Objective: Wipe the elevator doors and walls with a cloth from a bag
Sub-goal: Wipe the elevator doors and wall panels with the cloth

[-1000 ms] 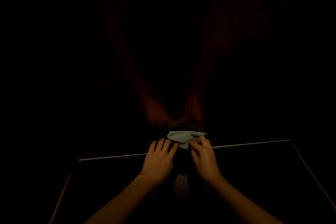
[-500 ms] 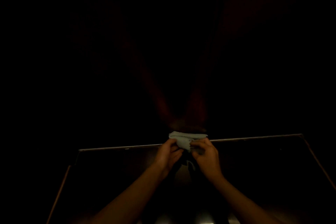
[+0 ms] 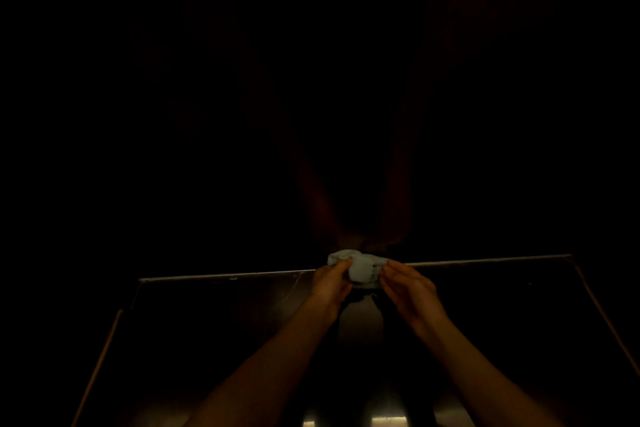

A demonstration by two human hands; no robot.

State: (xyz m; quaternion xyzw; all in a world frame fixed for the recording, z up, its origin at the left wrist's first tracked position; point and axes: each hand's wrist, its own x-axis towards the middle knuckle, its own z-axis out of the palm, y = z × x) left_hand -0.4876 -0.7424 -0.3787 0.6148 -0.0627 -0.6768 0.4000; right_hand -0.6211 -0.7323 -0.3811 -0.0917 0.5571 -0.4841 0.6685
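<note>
Cloth [image 3: 360,269], pale, bunched, soft and light by the look; folds offer purchase anywhere. Left hand [image 3: 330,282] and right hand [image 3: 410,282]: each grip pinched on an edge.

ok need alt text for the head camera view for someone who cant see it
In a very dark space, a person's left hand and right hand each pinch a small crumpled pale grey-green cloth between them. Behind the hands a thin pale metal edge runs across the frame; everything else is too dark to make out.
</note>
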